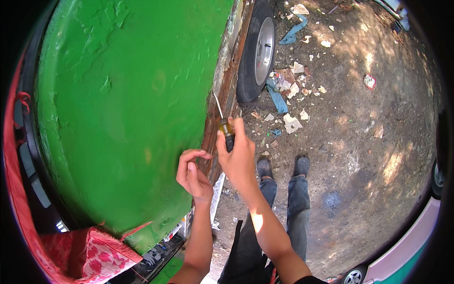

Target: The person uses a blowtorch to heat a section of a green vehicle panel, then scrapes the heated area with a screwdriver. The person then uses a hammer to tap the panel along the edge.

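Note:
My right hand [240,158] is closed round the yellow and black handle of a screwdriver [226,128]. Its thin metal shaft points away from me, and its bent-looking tip reaches the rusty, scraped edge [230,71] of a green-painted vehicle panel [132,94]. Just left of and nearer than the tool, my left hand [193,177] hovers at the same edge. Its fingers are loosely curled, the thumb stands apart, and nothing shows in it. Whether the left fingertips touch the brown edge, I cannot tell.
A wheel [257,52] stands beyond the edge. Paint flakes [292,124] and blue strips [278,97] litter the dirt ground. Red patterned cloth [94,255] hangs at the lower left. My shoes [301,165] are below the hands; another vehicle [406,241] stands lower right.

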Motion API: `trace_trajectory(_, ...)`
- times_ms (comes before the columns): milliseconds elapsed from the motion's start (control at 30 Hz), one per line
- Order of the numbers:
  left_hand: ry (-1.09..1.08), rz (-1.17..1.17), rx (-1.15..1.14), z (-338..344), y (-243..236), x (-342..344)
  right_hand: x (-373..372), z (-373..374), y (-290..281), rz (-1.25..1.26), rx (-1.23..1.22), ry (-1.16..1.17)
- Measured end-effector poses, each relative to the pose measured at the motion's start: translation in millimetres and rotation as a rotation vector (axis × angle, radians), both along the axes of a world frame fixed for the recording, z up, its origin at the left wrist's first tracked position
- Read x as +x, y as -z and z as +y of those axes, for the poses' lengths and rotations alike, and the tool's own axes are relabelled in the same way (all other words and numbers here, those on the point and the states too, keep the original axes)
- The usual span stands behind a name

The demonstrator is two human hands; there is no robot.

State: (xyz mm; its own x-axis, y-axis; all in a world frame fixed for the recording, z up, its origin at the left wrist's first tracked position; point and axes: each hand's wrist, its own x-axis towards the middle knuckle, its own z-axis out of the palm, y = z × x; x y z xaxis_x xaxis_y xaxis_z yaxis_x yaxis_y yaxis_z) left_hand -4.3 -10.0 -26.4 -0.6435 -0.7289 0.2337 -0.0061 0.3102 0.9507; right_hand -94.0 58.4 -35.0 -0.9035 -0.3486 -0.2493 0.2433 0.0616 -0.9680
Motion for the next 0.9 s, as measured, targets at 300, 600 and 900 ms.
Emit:
trace_trajectory(300, 0.015, 0.004, -0.009, 0.4, 0.4, 0.6, -1.1, 2.3, 0.4, 0.027, -0.02, 0.042)
trace_trajectory(600, -0.014, 0.058, 0.033, -0.6, -1.1, 7.3, 0.7, -8.8, 1.0, -0.062, -0.035, 0.086)
trace_trajectory(900, 0.033, 0.024, 0.055, 6.5, 1.9, 9.9, 2.5, 2.4, -7.7, -0.093, -0.028, 0.018)
